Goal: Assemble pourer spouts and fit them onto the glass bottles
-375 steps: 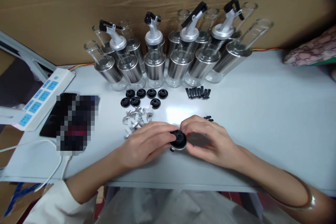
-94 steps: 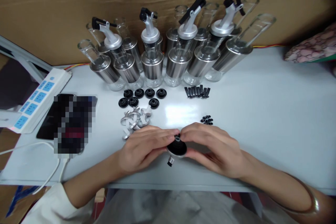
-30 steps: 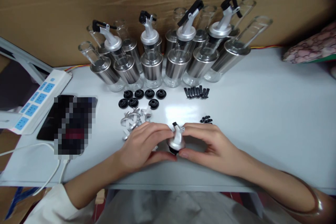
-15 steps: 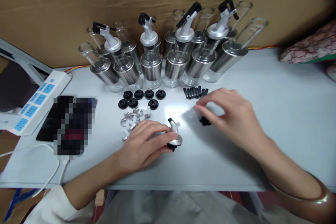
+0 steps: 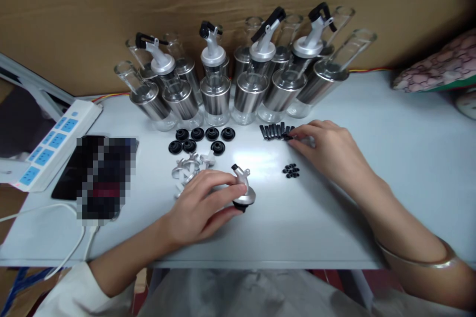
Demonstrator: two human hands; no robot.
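My left hand (image 5: pixel 204 203) grips a silver pourer spout (image 5: pixel 245 194) just above the table, with a black stopper under its disc and a small black tip on its nozzle. My right hand (image 5: pixel 327 151) pinches a black lever (image 5: pixel 287 136) at the right end of a row of black levers (image 5: pixel 272 131). Below that row lies a cluster of small black tips (image 5: pixel 291 171). Beside my left hand are several loose silver spouts (image 5: pixel 191 161), partly hidden by the fingers. Several black stoppers (image 5: pixel 211 133) sit behind them.
Glass bottles with steel bands (image 5: pixel 216 96) stand along the cardboard wall (image 5: pixel 111 5); several carry spouts with black levers. At left lie a power strip (image 5: pixel 55 143), a dark phone (image 5: pixel 70 173), a blurred-out device and a white cable (image 5: pixel 80 237). A patterned bag (image 5: pixel 435 64) is back right.
My right hand has moved from above the small black tips to the row of levers and closed on one. The spout in my left hand has shifted slightly left.
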